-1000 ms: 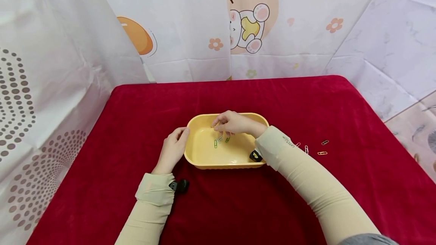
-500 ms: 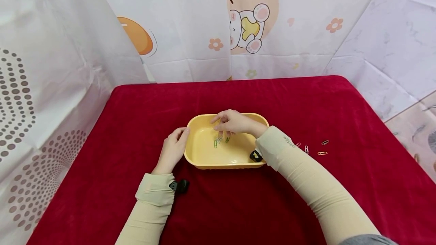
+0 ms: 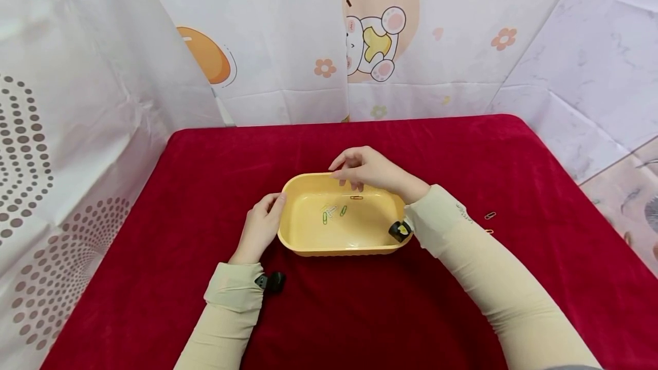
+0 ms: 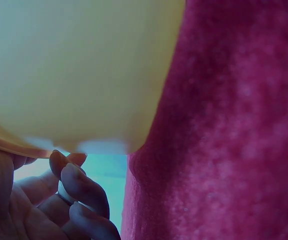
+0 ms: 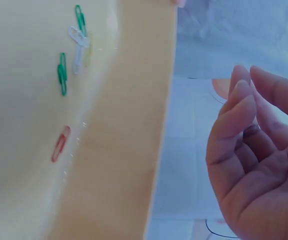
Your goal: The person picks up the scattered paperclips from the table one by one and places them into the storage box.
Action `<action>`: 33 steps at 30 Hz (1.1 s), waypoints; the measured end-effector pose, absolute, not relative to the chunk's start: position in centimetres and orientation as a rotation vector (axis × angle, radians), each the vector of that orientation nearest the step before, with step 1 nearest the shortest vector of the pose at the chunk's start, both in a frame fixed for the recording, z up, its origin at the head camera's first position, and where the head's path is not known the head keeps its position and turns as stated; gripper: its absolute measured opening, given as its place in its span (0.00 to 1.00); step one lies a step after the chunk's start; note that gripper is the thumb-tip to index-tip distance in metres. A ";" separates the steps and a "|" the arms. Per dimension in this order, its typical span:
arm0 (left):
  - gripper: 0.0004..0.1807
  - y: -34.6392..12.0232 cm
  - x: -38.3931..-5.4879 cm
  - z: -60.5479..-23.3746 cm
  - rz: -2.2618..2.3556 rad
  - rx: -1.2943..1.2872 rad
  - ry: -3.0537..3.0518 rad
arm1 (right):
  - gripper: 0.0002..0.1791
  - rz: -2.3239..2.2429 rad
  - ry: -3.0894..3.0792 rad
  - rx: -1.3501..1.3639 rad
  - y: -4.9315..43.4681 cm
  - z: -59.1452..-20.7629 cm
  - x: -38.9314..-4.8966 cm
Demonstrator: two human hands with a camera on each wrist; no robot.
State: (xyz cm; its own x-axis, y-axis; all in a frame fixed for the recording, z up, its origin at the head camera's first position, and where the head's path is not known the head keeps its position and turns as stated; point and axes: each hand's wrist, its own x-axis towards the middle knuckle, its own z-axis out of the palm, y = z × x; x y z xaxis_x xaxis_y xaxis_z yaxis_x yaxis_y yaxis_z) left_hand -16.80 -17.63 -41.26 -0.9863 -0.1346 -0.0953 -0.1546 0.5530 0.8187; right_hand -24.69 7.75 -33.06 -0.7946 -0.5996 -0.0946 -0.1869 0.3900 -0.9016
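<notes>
A yellow plastic basin (image 3: 308, 238) stands on the red cloth. My left hand (image 3: 259, 227) grips its left rim; the left wrist view has the fingers (image 4: 84, 187) bent beneath that rim. Inside lie two green paper clips (image 3: 343, 210), white paper clips (image 3: 332, 210), a pale yellow paper clip (image 5: 88, 50) and a red paper clip (image 5: 61, 144). Above the basin's far rim hovers my right hand (image 3: 372, 169), its fingers loosely bent. The right wrist view shows nothing between thumb and fingertips.
To the right on the red cloth (image 3: 216, 176) lie a dark paper clip (image 3: 490, 215) and an orange-yellow paper clip (image 3: 489, 232), the latter partly covered by the right sleeve (image 3: 478, 256). Printed curtains (image 3: 288, 96) hang behind and beside the table.
My right hand let go of a yellow paper clip in the basin, then rose and moved right and back. The red clip came into view; the sleeve now covers white clips on the cloth.
</notes>
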 end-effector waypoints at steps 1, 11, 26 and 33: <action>0.27 -17.6 -16.8 -41.3 1.455 -0.255 2.750 | 0.14 -1.411 2.241 -0.664 8.0 -32.8 -24.5; 0.30 -17.7 -16.6 -41.3 1.451 -0.250 2.742 | 0.13 -1.629 2.188 -0.390 11.7 -32.0 -22.9; 0.30 -17.7 -16.7 -41.2 1.467 -0.248 2.739 | 0.19 -1.654 2.138 -0.201 19.1 -34.2 -19.8; 0.30 -17.6 -16.7 -41.2 1.462 -0.244 2.734 | 0.13 -1.581 2.166 -0.161 22.8 -35.7 -18.4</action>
State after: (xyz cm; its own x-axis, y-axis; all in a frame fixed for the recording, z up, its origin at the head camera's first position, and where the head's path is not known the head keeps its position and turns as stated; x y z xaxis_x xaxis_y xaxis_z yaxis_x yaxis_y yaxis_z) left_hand -16.74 -17.60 -41.22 -0.9872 -0.1230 -0.1014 -0.1526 0.5459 0.8238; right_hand -18.36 22.75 -35.72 -0.8913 -0.3507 -0.2873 0.1669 0.3354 -0.9272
